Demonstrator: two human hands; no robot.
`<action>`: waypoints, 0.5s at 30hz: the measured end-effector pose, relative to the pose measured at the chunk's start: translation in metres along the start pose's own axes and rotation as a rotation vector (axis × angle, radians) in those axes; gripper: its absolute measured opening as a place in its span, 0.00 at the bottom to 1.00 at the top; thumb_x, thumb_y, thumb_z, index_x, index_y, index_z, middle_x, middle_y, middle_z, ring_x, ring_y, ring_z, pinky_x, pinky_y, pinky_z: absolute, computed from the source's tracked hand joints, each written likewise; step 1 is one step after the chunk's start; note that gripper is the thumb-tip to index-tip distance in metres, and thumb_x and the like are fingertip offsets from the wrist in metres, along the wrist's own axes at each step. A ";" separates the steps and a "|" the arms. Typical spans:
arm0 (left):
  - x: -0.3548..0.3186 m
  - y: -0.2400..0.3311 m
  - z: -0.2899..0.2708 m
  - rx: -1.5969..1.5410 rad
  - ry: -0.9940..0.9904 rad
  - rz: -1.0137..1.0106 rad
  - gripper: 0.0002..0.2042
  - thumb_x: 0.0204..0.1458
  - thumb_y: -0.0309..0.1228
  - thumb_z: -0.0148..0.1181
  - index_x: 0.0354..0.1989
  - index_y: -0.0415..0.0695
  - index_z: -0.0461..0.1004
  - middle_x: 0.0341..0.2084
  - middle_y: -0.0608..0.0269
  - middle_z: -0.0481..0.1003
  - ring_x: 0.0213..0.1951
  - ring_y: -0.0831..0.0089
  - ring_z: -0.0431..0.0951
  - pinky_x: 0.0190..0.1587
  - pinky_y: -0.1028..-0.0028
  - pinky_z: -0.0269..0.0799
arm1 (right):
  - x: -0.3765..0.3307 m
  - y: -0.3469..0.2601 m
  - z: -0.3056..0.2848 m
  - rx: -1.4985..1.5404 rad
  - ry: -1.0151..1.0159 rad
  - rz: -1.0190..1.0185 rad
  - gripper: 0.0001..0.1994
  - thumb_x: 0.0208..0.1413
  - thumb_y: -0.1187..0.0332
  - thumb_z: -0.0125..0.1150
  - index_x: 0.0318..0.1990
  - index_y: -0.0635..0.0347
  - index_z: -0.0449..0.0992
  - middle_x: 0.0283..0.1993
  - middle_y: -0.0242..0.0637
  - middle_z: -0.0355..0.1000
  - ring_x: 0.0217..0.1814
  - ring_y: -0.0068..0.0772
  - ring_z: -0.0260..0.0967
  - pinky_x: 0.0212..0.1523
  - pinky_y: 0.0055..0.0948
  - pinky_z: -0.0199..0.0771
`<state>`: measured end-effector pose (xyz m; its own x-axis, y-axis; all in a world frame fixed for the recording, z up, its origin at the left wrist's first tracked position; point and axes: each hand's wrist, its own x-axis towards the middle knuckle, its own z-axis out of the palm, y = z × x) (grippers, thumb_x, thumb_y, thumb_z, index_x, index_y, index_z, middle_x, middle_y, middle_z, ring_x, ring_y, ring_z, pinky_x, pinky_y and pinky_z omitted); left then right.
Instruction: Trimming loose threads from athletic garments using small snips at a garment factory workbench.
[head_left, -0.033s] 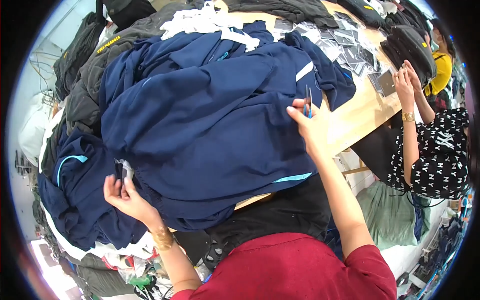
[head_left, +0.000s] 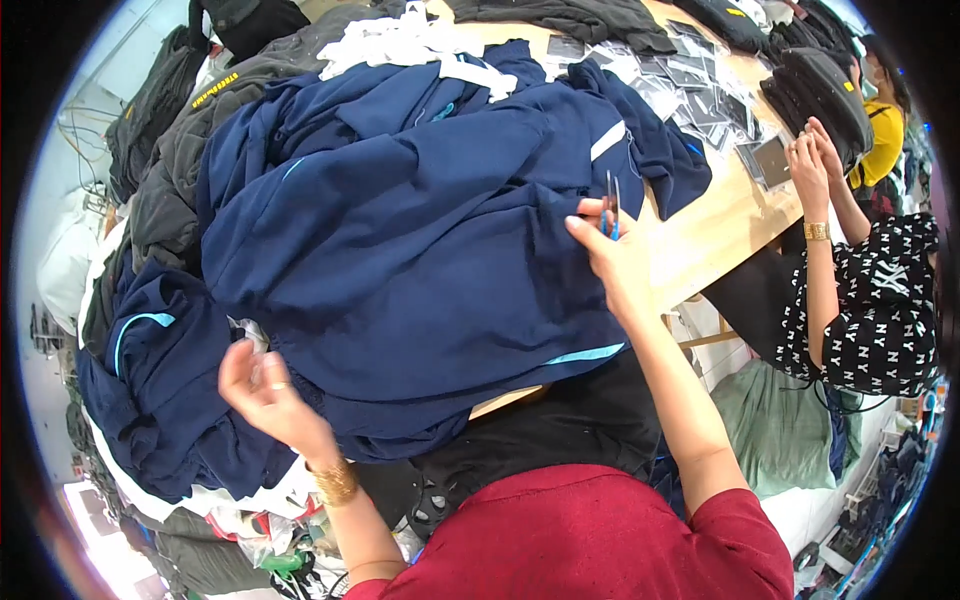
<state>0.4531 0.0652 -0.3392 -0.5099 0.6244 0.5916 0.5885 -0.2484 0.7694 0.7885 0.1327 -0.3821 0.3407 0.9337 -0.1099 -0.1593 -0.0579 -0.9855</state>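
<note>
A large navy blue garment (head_left: 400, 240) with light blue trim lies spread over a pile of similar clothes in front of me. My right hand (head_left: 612, 245) is closed on a pair of blue-handled thread snips (head_left: 610, 215), blades pointing away, above the garment's right part. My left hand (head_left: 265, 395) is over the garment's lower left edge, slightly blurred, its thumb and fingers apart with nothing visible between them. Just beyond its fingers, a small clear plastic piece (head_left: 250, 328), partly hidden by the hand, lies against the navy cloth.
White cloth pieces (head_left: 400, 45) lie on the far side of the pile, and dark grey garments (head_left: 185, 185) at its left. Many dark cards in clear sleeves (head_left: 700, 95) cover the wooden table (head_left: 690, 255). At the right stands another person (head_left: 865, 300), both hands raised near folded black clothes (head_left: 820, 100).
My left hand has moved a little to the right and away from me, now covering more of the plastic piece. My right hand with the thread snips has shifted slightly left.
</note>
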 end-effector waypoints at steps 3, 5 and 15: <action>-0.037 0.070 0.048 -0.480 -0.859 -0.484 0.29 0.46 0.26 0.64 0.58 0.41 0.59 0.52 0.54 0.67 0.55 0.65 0.68 0.56 0.65 0.65 | -0.028 -0.021 0.024 -0.009 -0.181 -0.118 0.10 0.48 0.71 0.65 0.36 0.65 0.74 0.27 0.25 0.70 0.31 0.13 0.65 0.35 0.15 0.63; -0.064 0.081 0.079 -0.461 -1.023 -0.433 0.41 0.43 0.26 0.66 0.65 0.44 0.47 0.59 0.52 0.58 0.61 0.61 0.60 0.59 0.59 0.61 | -0.043 -0.026 0.037 -0.119 -0.385 -0.241 0.09 0.49 0.72 0.63 0.37 0.65 0.72 0.29 0.26 0.69 0.32 0.15 0.65 0.37 0.18 0.66; -0.052 0.058 0.105 -0.644 -0.860 -0.531 0.12 0.54 0.18 0.46 0.46 0.34 0.71 0.39 0.65 0.74 0.42 0.81 0.71 0.47 0.82 0.65 | -0.051 -0.029 0.028 -0.247 -0.362 -0.284 0.20 0.41 0.79 0.66 0.45 0.61 0.71 0.47 0.30 0.67 0.40 0.14 0.63 0.35 0.15 0.61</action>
<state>0.5801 0.0957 -0.3505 0.1364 0.9907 -0.0026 -0.1158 0.0186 0.9931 0.7494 0.0963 -0.3443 -0.0104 0.9846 0.1746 0.1311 0.1745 -0.9759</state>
